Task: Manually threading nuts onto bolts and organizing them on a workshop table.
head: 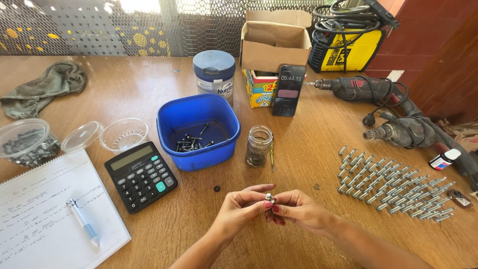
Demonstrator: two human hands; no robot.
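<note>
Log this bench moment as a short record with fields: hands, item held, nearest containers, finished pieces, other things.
hands: left hand and right hand meet at the fingertips
item held: small silver bolt, pinched by both
nearest containers: blue tub with dark screws; glass jar
finished pieces: rows of silver bolts on the wooden table
other things: calculator, notebook, phone, two drills

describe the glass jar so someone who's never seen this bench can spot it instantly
Start at the blue plastic tub in the middle of the wooden table. Just to its right, in front of the propped-up phone, stands the small glass jar, upright and lidless. Unlike the shallow clear plastic containers left of the tub, it is tall, narrow and dark at the bottom.
</note>
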